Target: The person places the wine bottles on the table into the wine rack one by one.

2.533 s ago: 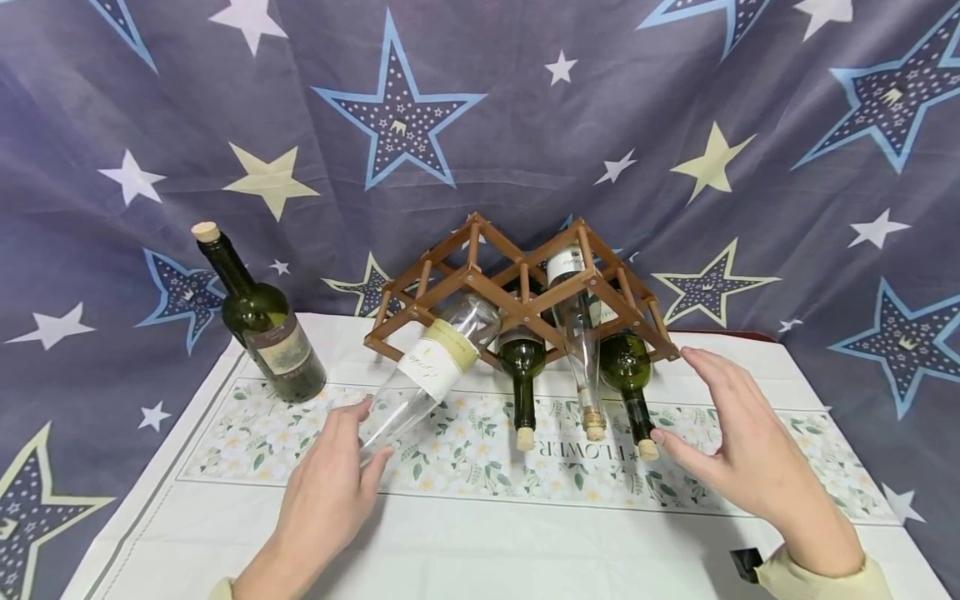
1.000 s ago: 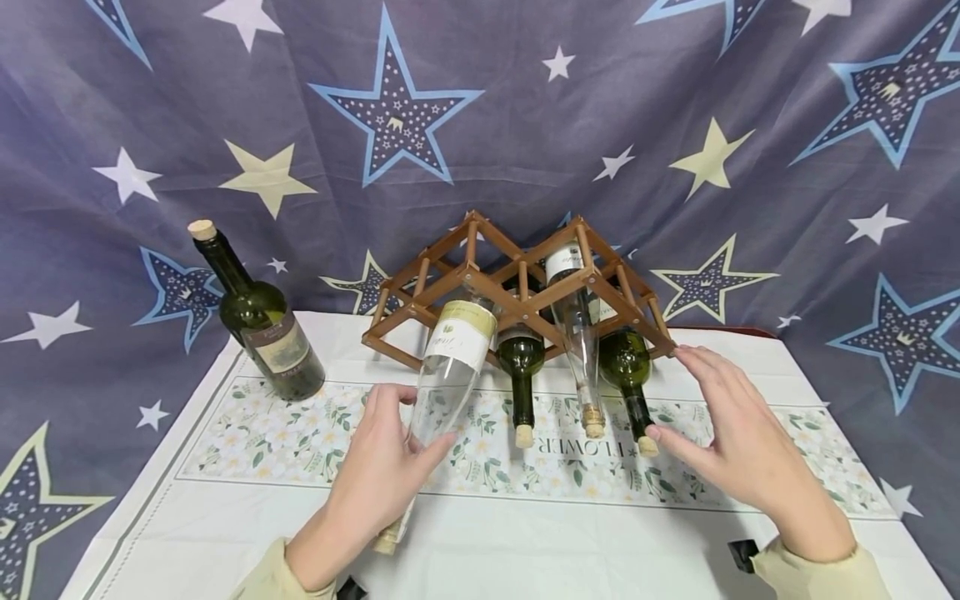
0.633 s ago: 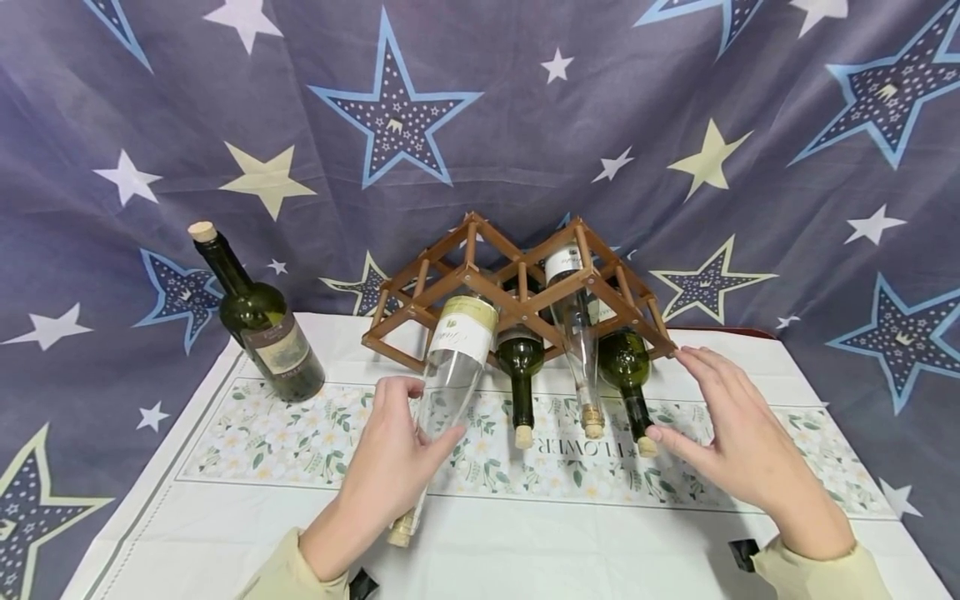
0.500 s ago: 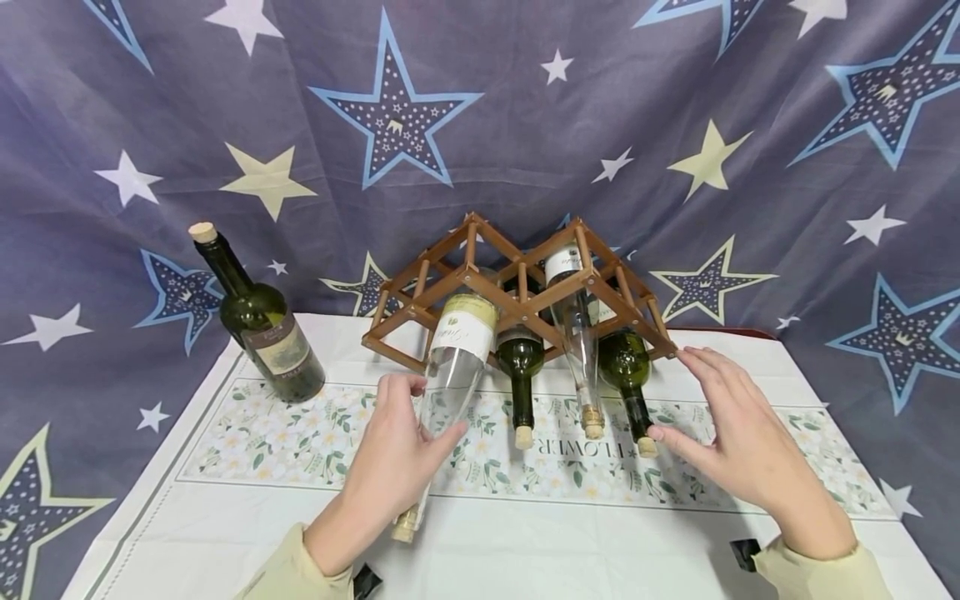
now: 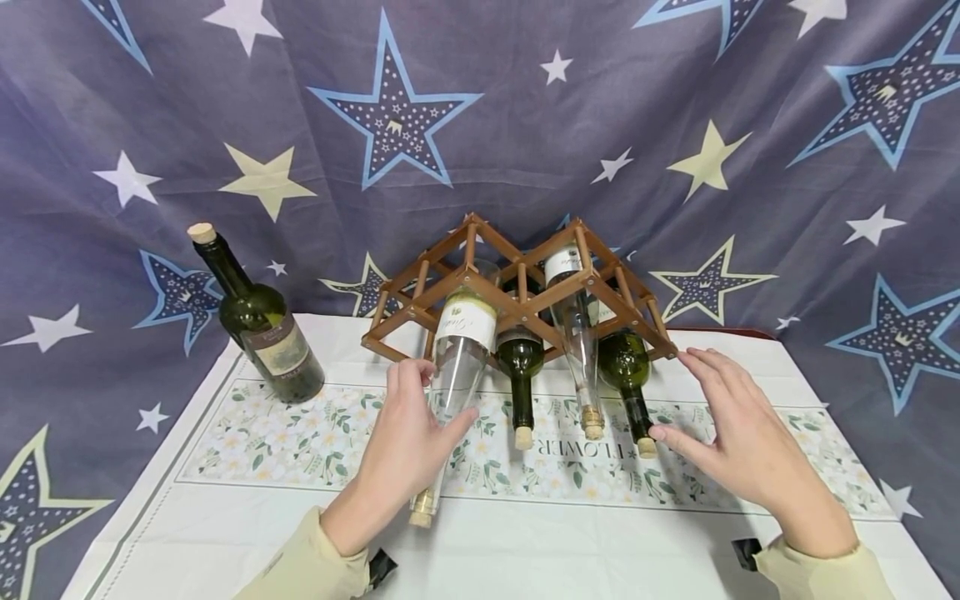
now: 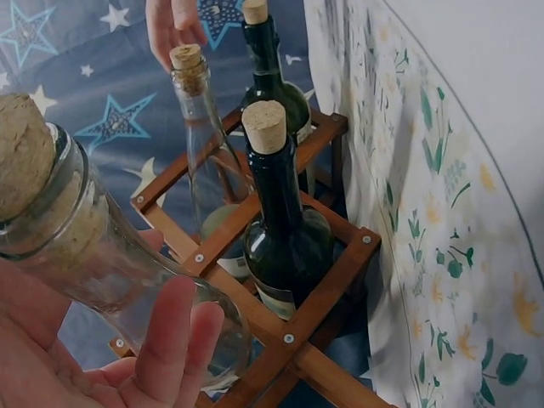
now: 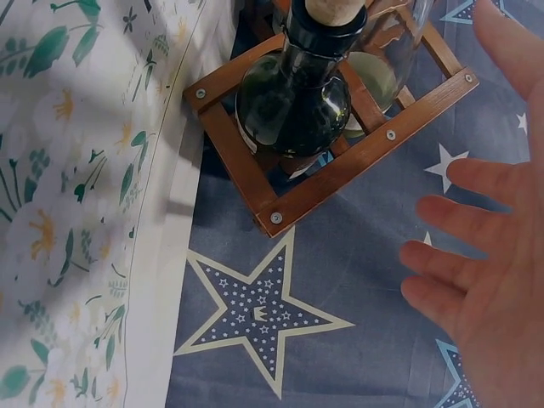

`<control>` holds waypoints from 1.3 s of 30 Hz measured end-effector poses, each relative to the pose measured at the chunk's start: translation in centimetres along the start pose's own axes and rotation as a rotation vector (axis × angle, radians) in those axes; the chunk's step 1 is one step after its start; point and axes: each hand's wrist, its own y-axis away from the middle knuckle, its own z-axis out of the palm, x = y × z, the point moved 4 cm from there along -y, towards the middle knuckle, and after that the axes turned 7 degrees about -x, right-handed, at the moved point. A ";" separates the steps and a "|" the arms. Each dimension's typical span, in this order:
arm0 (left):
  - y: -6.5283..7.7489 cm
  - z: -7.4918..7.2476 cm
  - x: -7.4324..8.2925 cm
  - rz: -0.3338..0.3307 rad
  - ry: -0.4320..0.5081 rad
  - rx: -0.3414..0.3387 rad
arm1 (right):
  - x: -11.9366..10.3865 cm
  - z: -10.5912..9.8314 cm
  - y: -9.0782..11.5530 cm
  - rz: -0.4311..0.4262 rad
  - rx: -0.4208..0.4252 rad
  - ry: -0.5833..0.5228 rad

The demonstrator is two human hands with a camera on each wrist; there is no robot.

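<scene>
My left hand holds a clear glass wine bottle between thumb and fingers. Its base sits inside a left opening of the wooden wine rack, and its corked neck slants down toward me. In the left wrist view, the cork of this bottle is close to the camera, with my fingers around the glass. My right hand, fingers spread, is beside the rack's right end and holds nothing. The right wrist view shows those fingers apart from the rack; whether a fingertip touches it in the head view I cannot tell.
Two green bottles and another clear bottle lie in the rack, corks toward me. A green corked bottle stands at the table's left. A floral runner crosses the white table; a starry curtain hangs behind.
The left hand has swung the clear bottle from a slant at the left to nearly in line with the rack opening, and pushed it deeper in. The right hand has barely moved.
</scene>
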 end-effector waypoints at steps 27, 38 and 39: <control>-3.5 -0.1 0.7 -0.084 0.062 -0.049 | 0.0 0.3 0.1 0.010 -0.021 0.001; -4.6 0.1 0.7 -0.115 0.065 -0.056 | -0.1 0.3 0.1 0.008 -0.015 0.004; -4.6 0.2 0.7 -0.115 0.070 -0.054 | -0.1 0.3 0.1 0.008 -0.016 0.004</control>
